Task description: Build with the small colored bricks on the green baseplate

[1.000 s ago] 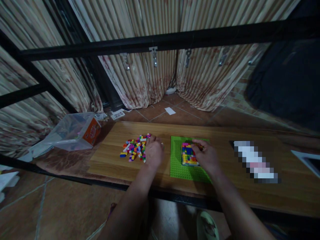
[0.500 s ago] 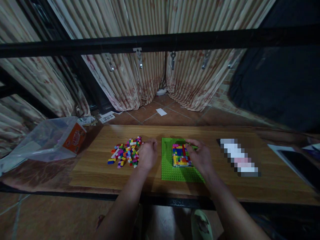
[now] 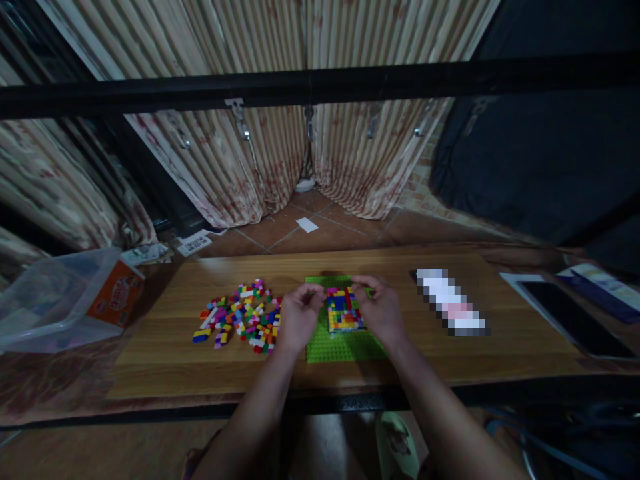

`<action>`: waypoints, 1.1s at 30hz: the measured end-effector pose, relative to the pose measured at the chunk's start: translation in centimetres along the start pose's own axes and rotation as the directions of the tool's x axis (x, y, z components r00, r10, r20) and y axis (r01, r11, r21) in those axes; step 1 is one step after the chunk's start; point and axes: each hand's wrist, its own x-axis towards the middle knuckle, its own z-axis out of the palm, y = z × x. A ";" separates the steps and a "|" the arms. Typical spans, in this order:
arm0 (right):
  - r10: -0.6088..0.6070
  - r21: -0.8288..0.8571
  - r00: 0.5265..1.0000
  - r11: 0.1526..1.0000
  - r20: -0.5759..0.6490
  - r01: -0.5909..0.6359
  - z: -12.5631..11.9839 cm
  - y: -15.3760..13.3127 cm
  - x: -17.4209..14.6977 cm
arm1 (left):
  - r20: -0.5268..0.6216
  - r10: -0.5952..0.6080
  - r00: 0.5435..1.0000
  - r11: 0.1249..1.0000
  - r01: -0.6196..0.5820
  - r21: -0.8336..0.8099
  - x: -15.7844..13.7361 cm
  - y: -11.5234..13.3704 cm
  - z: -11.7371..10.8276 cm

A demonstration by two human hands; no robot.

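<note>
A multicoloured build of toy bricks (image 3: 344,315) sits on a green studded baseplate (image 3: 340,351) at the middle of the table. At its left side, my left hand (image 3: 300,319) is closed in a pinch over the plate's edge. Whatever lies between those fingertips is too small to make out. My right hand (image 3: 381,312) is curled against the build's right edge, thumb and fingers at its upper right corner. It covers part of the plate. Left of my left hand is a spread pile of loose toy bricks (image 3: 250,313) in many colours.
A wooden tabletop (image 3: 160,360) carries everything. To the left stands a clear plastic bin (image 3: 55,293) with an orange label. A pixelated object (image 3: 453,301) lies to the right, and a dark flat device (image 3: 575,317) lies beyond it. Curtains (image 3: 270,160) hang behind the table.
The view has shifted to the right. My left hand has moved from beside the brick pile to the left side of the build. My right hand stays at the build's right edge.
</note>
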 end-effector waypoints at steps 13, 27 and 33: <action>0.003 0.034 1.000 0.999 -0.009 -0.003 0.1 0.3 0.0 | -0.010 0.137 0.991 0.967 -0.131 0.220 0.0 -0.6 1.8; 0.012 0.037 1.000 0.999 0.012 -0.013 -0.1 0.4 0.0 | 0.044 0.209 0.977 0.900 -0.210 0.382 0.0 -0.3 2.5; 0.010 0.026 1.000 1.000 0.014 -0.010 -0.2 0.3 0.0 | 0.044 0.224 0.974 0.899 -0.224 0.375 0.2 -0.7 2.5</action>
